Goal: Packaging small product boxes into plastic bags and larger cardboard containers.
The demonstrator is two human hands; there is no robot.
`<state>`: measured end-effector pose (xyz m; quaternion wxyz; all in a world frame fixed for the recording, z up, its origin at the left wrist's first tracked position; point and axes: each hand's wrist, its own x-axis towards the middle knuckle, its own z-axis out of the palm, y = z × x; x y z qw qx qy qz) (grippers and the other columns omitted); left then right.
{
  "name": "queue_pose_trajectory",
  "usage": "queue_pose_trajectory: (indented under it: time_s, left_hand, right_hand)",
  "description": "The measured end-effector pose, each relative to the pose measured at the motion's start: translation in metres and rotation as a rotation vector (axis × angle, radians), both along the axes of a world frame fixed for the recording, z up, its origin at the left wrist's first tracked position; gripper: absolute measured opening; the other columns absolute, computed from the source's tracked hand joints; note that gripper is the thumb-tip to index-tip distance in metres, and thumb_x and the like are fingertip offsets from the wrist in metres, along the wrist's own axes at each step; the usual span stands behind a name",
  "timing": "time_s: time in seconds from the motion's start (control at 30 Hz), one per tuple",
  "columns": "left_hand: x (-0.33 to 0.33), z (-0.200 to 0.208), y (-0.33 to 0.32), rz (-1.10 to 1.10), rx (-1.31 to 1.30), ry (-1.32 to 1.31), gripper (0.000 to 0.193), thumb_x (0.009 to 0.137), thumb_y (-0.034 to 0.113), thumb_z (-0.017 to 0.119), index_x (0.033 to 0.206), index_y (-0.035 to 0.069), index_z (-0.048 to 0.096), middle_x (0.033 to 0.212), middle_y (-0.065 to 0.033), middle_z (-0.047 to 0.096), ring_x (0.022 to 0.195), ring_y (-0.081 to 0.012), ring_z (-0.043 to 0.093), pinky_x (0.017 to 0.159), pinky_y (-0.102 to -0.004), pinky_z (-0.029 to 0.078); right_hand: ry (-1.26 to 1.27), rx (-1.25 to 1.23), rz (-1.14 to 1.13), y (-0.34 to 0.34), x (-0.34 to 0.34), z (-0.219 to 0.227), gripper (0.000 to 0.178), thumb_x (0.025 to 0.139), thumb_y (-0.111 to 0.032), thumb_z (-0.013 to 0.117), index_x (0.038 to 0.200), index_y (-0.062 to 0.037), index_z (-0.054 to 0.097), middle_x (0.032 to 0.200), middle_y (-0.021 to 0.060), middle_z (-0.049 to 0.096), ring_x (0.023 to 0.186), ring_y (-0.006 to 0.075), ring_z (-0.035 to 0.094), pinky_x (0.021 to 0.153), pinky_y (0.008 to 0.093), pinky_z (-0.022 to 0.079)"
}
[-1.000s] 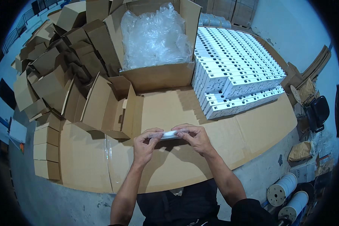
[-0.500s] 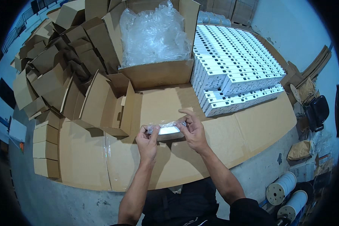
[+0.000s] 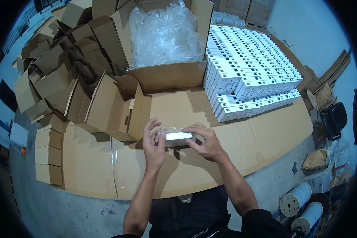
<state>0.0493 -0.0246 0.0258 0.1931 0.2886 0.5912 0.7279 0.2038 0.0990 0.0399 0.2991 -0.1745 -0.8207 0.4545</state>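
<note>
Between my hands, over the front middle of the cardboard-covered table, is a small white box (image 3: 178, 136) wrapped in clear plastic film. Its bright top catches the light, and loose film sticks up along its far side. My left hand (image 3: 152, 146) grips the left end, thumb at the near corner and fingers raised behind the film. At the other end my right hand (image 3: 207, 143) pinches the box, thumb on the near face and index finger along the top. The underside is hidden, so I cannot tell whether it touches the table.
An open carton (image 3: 166, 77) full of clear plastic bags stands at the back. Stacked white units with dark square openings (image 3: 254, 75) fill the back right. Open brown boxes (image 3: 111, 107) crowd the left, beside a row of small cartons (image 3: 48, 154). Cable spools (image 3: 295, 198) lie on the floor at right.
My left fingers have spread and lifted away from the film. The right index finger has come down flat over the box's top edge, and more of the white top shows.
</note>
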Motion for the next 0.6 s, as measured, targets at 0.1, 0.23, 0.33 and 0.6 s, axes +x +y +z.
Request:
queue_pose_trajectory:
  time_s: [0.1,0.23,0.33,0.6]
  left_hand:
    - [-0.008,0.019,-0.012,-0.005,-0.142,0.699,0.034,0.091,0.004,0.07,0.124,0.004,0.063,0.12,-0.0109,0.063,0.116,-0.0244,0.059,0.091,-0.0338,0.052]
    - [-0.01,0.013,-0.011,-0.184,-0.142,0.931,0.033,0.085,0.004,0.076,0.118,0.003,0.069,0.117,-0.0161,0.067,0.108,-0.0313,0.064,0.09,-0.0376,0.054]
    - [-0.009,0.01,-0.012,-0.252,-0.19,0.612,0.033,0.084,0.005,0.078,0.116,0.001,0.07,0.107,-0.0145,0.071,0.097,-0.0258,0.069,0.085,-0.036,0.056]
    - [-0.018,-0.01,-0.012,-0.394,-0.272,0.129,0.026,0.088,0.006,0.077,0.112,-0.001,0.071,0.1,-0.0102,0.073,0.094,-0.017,0.069,0.079,-0.0305,0.055]
  right_hand:
    - [-0.124,0.033,0.022,0.002,0.003,0.016,0.031,0.084,-0.002,0.072,0.115,-0.0018,0.072,0.109,0.014,0.07,0.109,0.0287,0.065,0.093,0.0378,0.052]
    - [-0.097,0.119,0.056,0.007,0.002,0.017,0.031,0.087,-0.003,0.07,0.118,-0.0023,0.07,0.112,0.0139,0.068,0.111,0.0305,0.063,0.095,0.0401,0.052]
    - [-0.132,0.216,0.064,0.007,0.003,0.018,0.03,0.088,-0.005,0.068,0.118,-0.0022,0.069,0.113,0.014,0.065,0.112,0.0314,0.062,0.096,0.0415,0.051]
    - [-0.324,0.382,0.114,-0.005,-0.004,0.034,0.034,0.09,-0.006,0.066,0.124,-0.0044,0.065,0.111,0.0159,0.066,0.106,0.034,0.061,0.095,0.0434,0.049]
